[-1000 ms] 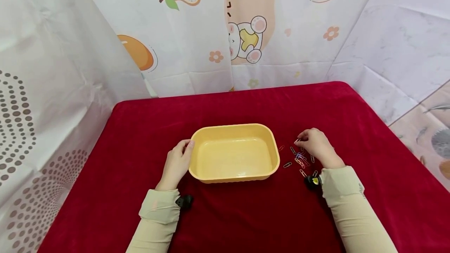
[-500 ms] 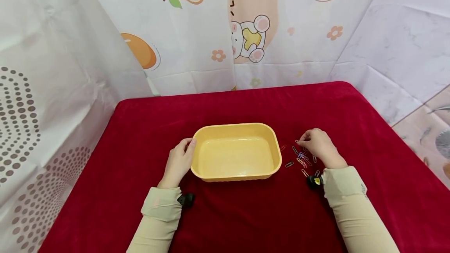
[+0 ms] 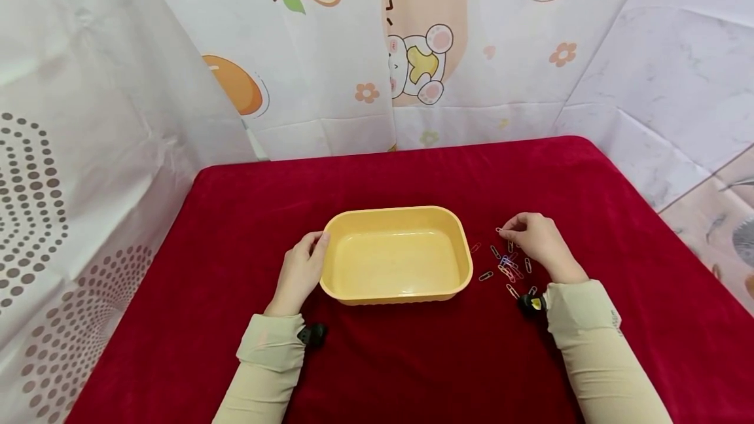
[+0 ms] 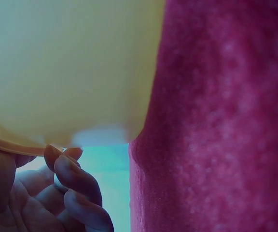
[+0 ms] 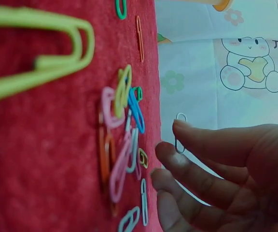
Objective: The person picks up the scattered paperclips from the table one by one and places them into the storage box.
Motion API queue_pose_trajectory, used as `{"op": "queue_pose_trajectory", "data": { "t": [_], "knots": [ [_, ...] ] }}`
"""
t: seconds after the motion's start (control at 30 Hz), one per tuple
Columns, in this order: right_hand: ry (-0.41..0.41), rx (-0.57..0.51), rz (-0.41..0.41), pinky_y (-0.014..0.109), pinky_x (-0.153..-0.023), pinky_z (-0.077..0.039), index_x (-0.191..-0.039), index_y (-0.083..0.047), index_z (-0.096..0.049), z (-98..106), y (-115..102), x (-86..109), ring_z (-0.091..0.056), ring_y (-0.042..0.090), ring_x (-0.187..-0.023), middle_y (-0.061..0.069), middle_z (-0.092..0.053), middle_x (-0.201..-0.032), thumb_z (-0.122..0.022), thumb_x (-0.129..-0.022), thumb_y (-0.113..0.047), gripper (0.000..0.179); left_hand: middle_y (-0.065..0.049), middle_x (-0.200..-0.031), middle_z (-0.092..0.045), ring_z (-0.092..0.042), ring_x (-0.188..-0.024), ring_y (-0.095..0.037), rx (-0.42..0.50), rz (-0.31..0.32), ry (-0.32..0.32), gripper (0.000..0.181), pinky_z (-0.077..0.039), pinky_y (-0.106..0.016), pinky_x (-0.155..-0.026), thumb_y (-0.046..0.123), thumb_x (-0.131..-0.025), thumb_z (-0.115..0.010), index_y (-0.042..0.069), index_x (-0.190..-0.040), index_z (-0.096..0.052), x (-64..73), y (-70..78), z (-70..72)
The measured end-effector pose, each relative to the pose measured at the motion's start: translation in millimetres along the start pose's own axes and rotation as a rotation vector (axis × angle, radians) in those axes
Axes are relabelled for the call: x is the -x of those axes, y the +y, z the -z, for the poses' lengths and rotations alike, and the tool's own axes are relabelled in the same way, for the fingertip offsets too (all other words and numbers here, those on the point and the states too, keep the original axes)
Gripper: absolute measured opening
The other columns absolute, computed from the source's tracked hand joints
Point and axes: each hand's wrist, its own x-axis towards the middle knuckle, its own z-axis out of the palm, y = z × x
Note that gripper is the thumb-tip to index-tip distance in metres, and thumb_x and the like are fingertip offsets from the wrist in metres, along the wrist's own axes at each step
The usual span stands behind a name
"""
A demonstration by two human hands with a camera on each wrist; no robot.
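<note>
In the head view a yellow rectangular basin [image 3: 394, 264] with rounded corners stands on the red cloth, nothing inside it. My left hand [image 3: 297, 273] grips its left rim, thumb on top; the left wrist view shows the fingers [image 4: 78, 181] bent against the basin's outside. To the right of the basin, my right hand [image 3: 538, 245] pinches one pale paper clip [image 5: 176, 142] between thumb and forefinger, above the cloth. Below that hand lies a loose cluster of coloured paper clips [image 3: 508, 269], among them pink, blue, yellow and green ones.
A few clips lie apart from the cluster: a red one [image 3: 476, 248] beside the basin and a dark one [image 3: 485, 276] near its right corner. The red cloth [image 3: 412, 358] covers the table, and printed curtains [image 3: 330, 70] hang behind it.
My right hand has risen slightly and drawn away from the cluster with the pinched paper clip. The left hand keeps its grip on the basin, which stays in place.
</note>
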Motion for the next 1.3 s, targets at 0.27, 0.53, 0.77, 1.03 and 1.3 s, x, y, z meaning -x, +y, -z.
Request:
{"op": "queue_pose_trajectory", "data": {
  "t": [0.27, 0.53, 0.77, 1.03, 1.3],
  "knots": [
    [-0.010, -0.094, -0.001, 0.030, -0.068, -0.051, -0.103, 0.000, -0.069, 2, -4, 0.4, -0.064, 0.022, -0.077, 0.017, -0.072, -0.095, -0.065, -0.097, -0.018, 0.019, -0.017, -0.124, -0.066, -0.064, -0.105, -0.029, -0.002, 0.003, 0.009, 0.047, -0.051, -0.046, -0.091, 0.042, -0.105, -0.043, 0.007, -0.133, -0.061, -0.1, -1.7, 0.4],
    [-0.007, -0.200, 0.019, 0.032, -0.067, -0.057, -0.109, 0.002, -0.066, 3, -10, 1.0, -0.068, 0.023, -0.073, 0.018, -0.072, -0.091, -0.062, -0.099, -0.025, 0.029, -0.017, -0.122, -0.067, -0.065, -0.102, -0.029, 0.000, 0.001, 0.011, 0.047, -0.051, -0.046, -0.089, 0.041, -0.105, -0.044, 0.007, -0.132, -0.061, 1.0, -1.8, 1.2],
    [0.026, -0.372, 0.043, 0.029, -0.062, -0.055, -0.114, 0.006, -0.063, 4, -21, 4.3, -0.065, 0.016, -0.066, 0.002, -0.070, -0.080, -0.062, -0.099, -0.028, 0.036, -0.017, -0.121, -0.067, -0.065, -0.101, -0.029, -0.002, -0.003, 0.009, 0.047, -0.052, -0.046, -0.088, 0.040, -0.106, -0.043, 0.006, -0.133, -0.060, 0.4, -1.0, 1.6],
    [0.020, -0.499, 0.072, 0.030, -0.068, -0.057, -0.113, 0.003, -0.060, 4, -28, 8.1, -0.066, 0.013, -0.068, -0.009, -0.069, -0.075, -0.063, -0.098, -0.029, 0.036, -0.017, -0.124, -0.066, -0.064, -0.104, -0.029, -0.002, 0.000, 0.007, 0.047, -0.051, -0.046, -0.091, 0.042, -0.106, -0.043, 0.007, -0.133, -0.060, 0.1, -0.6, 0.5],
    [-0.042, -0.646, 0.108, 0.027, -0.068, -0.057, -0.109, 0.000, -0.062, 6, -39, 10.5, -0.065, 0.009, -0.067, -0.010, -0.070, -0.076, -0.065, -0.097, -0.025, 0.028, -0.015, -0.120, -0.068, -0.066, -0.101, -0.028, 0.010, -0.015, 0.007, 0.048, -0.052, -0.044, -0.087, 0.043, -0.105, -0.043, 0.008, -0.133, -0.061, 1.4, -1.1, -0.4]
  ]
}}
